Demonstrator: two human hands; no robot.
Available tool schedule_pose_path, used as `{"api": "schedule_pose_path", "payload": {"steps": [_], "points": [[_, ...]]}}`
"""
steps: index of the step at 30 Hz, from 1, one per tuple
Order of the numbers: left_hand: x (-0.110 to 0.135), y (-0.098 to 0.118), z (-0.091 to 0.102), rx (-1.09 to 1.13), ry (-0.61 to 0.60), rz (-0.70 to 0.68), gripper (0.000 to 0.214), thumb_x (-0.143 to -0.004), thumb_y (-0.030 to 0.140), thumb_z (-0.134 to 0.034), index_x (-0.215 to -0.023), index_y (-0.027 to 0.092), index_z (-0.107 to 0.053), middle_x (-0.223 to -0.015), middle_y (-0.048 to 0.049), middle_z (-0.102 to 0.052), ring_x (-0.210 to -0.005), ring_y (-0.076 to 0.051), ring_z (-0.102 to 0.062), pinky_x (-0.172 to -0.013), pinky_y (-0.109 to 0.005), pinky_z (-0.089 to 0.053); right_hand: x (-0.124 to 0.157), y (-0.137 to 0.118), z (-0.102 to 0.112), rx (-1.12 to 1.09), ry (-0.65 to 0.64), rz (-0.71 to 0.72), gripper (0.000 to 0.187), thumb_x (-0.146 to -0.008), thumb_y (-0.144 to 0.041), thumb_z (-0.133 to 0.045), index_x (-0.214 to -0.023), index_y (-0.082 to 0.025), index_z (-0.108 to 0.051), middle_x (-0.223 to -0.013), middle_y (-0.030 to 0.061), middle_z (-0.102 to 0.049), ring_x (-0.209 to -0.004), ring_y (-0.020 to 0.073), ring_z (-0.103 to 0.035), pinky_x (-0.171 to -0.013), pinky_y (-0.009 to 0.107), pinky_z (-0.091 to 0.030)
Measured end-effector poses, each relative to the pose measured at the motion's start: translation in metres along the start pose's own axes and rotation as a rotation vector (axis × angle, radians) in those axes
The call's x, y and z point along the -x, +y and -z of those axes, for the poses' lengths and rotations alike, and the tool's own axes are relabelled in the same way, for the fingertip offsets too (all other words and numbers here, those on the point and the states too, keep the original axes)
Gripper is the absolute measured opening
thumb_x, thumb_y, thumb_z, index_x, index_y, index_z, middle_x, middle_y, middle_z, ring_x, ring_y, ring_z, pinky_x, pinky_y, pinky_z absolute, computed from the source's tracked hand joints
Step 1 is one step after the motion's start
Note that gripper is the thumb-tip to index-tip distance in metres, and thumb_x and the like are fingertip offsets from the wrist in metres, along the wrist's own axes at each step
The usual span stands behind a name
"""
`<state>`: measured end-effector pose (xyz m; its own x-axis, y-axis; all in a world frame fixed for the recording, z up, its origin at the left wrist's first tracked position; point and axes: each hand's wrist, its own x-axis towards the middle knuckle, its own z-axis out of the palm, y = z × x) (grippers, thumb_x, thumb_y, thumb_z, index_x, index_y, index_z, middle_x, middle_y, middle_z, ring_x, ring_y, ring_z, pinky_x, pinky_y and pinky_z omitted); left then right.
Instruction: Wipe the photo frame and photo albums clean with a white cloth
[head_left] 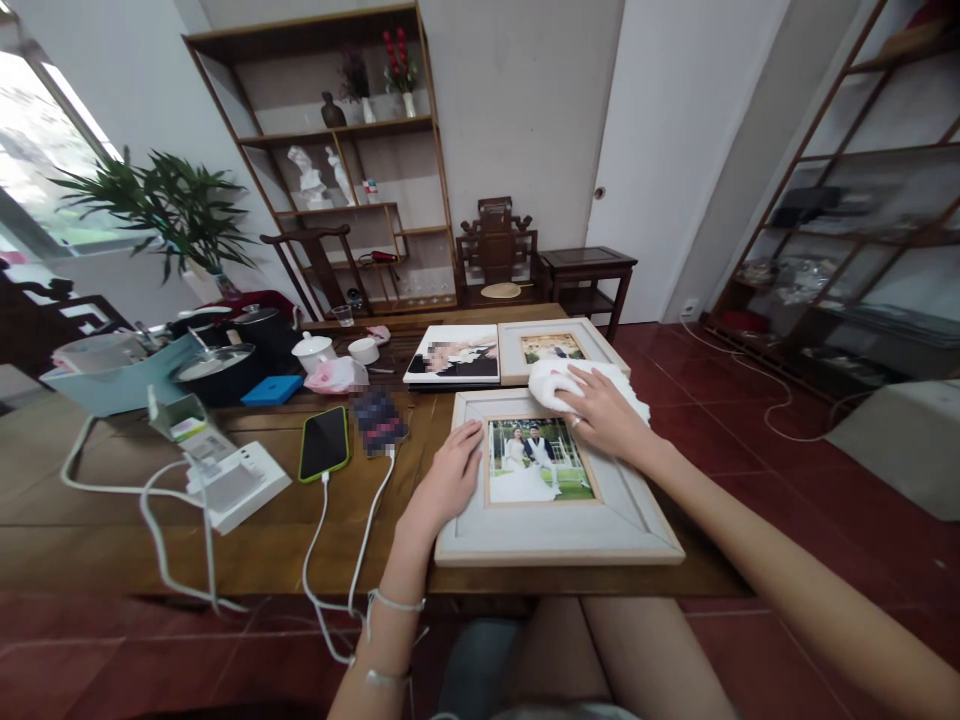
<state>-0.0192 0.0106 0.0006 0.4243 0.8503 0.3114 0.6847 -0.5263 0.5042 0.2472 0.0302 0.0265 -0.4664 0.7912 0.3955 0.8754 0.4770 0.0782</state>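
Observation:
A picture frame (469, 530) with a wide white border lies flat at the table's front edge, around a photo (532, 462) of two people outdoors. Flat on the frame's left border rests my left hand (456, 468), fingers stretched out and holding nothing. Toward the frame's far right corner, my right hand (604, 415) is closed on a crumpled white cloth (551, 385), pressing it against the border. Part of the cloth trails out to the right behind the hand. Some of the frame's right side is hidden under my right forearm.
Behind lie a second white frame (514, 345) and a photo panel (454, 355). Left on the wooden table (405, 560) are a charging phone (325, 443), a white power strip (251, 490) with cables, a blue box (271, 390), pots and a white lidded cup (313, 350).

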Motion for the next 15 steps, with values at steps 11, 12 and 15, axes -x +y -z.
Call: {"api": "schedule_pose_path", "payload": {"steps": [11,12,15], "points": [[0.000,-0.003,-0.005,-0.023,-0.005,0.019,0.040,-0.090,0.018,-0.036,-0.126,0.009,-0.051,-0.137,-0.0140,-0.048,-0.130,-0.023,-0.039,-0.108,-0.043,-0.032,0.056,-0.056,0.046,-0.213,-0.288,0.150,0.032,-0.085,-0.013,-0.040,-0.109,-0.019,-0.060,-0.120,0.0151,-0.059,-0.124,0.0262,-0.043,-0.105,0.053,-0.024],[0.000,-0.003,-0.005,-0.026,-0.003,0.018,0.040,-0.090,0.018,-0.036,-0.126,0.009,-0.051,-0.136,-0.0140,-0.048,-0.130,-0.022,-0.039,-0.108,-0.043,-0.033,0.066,-0.067,0.055,-0.237,-0.311,0.154,0.032,-0.083,-0.011,-0.041,-0.108,-0.020,-0.060,-0.120,0.0147,-0.059,-0.123,0.0259,-0.043,-0.105,0.052,-0.025],[0.000,-0.003,-0.005,-0.035,-0.005,0.010,0.040,-0.090,0.017,-0.036,-0.125,0.007,-0.052,-0.136,-0.0151,-0.048,-0.130,-0.022,-0.039,-0.109,-0.042,-0.031,0.090,-0.095,0.073,-0.297,-0.338,0.208,0.037,-0.075,-0.008,-0.046,-0.107,-0.021,-0.058,-0.126,0.0138,-0.055,-0.125,0.0268,-0.041,-0.104,0.052,-0.027]]}}
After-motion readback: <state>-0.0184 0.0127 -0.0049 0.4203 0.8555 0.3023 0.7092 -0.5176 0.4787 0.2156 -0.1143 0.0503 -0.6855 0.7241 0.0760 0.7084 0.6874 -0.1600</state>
